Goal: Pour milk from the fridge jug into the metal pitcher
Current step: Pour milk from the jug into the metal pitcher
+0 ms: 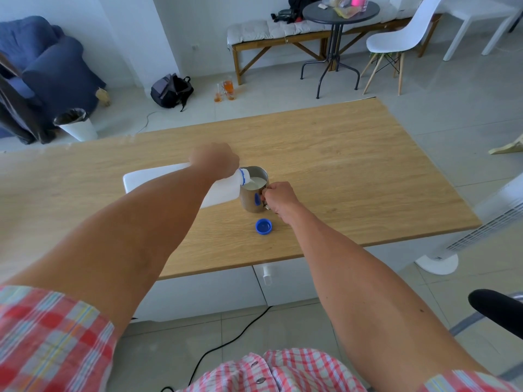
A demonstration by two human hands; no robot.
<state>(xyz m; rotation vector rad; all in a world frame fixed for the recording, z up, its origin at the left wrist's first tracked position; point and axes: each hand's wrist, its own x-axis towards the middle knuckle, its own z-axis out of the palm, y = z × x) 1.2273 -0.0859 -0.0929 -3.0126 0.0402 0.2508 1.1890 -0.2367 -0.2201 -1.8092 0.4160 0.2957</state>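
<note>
A white plastic milk jug (pixel 147 179) is tipped almost flat above the wooden table (pixel 353 171), its blue-ringed spout over the rim of the metal pitcher (pixel 250 200). Milk runs from the spout into the pitcher, which holds white milk high inside. My left hand (pixel 216 159) grips the jug near its neck. My right hand (pixel 278 198) is closed on the pitcher's handle at its right side. The jug's blue cap (pixel 263 226) lies on the table just in front of the pitcher.
The table's front edge (pixel 283 258) is close to my body, with white drawers and a black cable below. A white tower fan (pixel 481 222) stands at the right. Beyond the table are a bin (pixel 76 124), a backpack, glasses on the floor, a bench and chairs.
</note>
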